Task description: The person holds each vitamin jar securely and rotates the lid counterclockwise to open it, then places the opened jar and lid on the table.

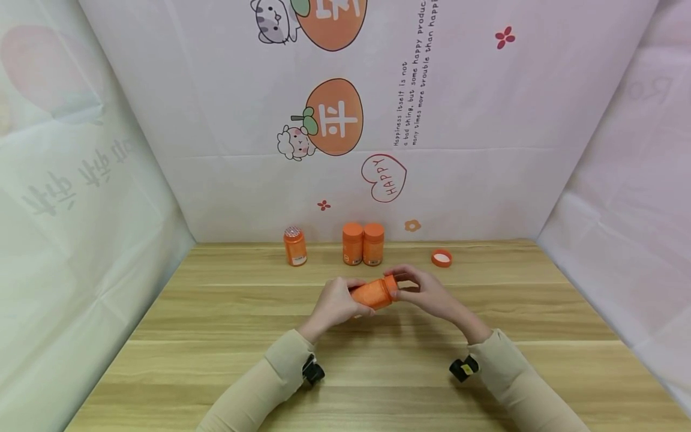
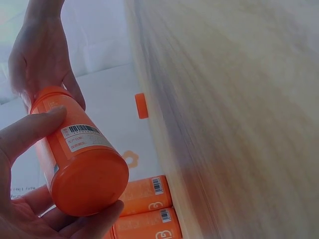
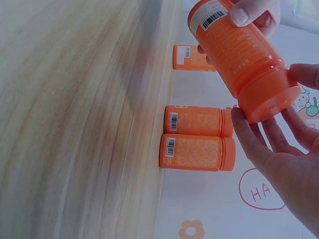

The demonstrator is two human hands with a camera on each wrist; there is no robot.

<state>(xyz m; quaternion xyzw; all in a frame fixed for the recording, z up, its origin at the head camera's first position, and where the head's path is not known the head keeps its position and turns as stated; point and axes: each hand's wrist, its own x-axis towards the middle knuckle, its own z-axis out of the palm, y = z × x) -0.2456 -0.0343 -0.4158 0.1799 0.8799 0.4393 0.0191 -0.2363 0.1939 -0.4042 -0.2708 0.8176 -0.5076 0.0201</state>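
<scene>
- Landmark: the pair of bottles point(image 1: 357, 246), orange, capped and upright side by side at the back of the tabletop point(image 1: 388, 372).
- The held bottle point(image 1: 371, 294), also orange, is lifted and tilted in front of the pair of bottles, its cap point(image 1: 391, 287) end towards the right.
- The left hand point(image 1: 336, 304), in front of the pair of bottles, has its grip wrapped round the held bottle's body, thumb over the side by a barcode label point(image 2: 85, 138).
- The right hand point(image 1: 426, 295), in front and to the right of the pair of bottles, has its grip on the cap, thumb and fingers around it.
- Left of the pair of bottles stands a bottle with a pale patterned top point(image 1: 295, 247); right of them lies a loose lid point(image 1: 441, 258), whitish inside up.
</scene>
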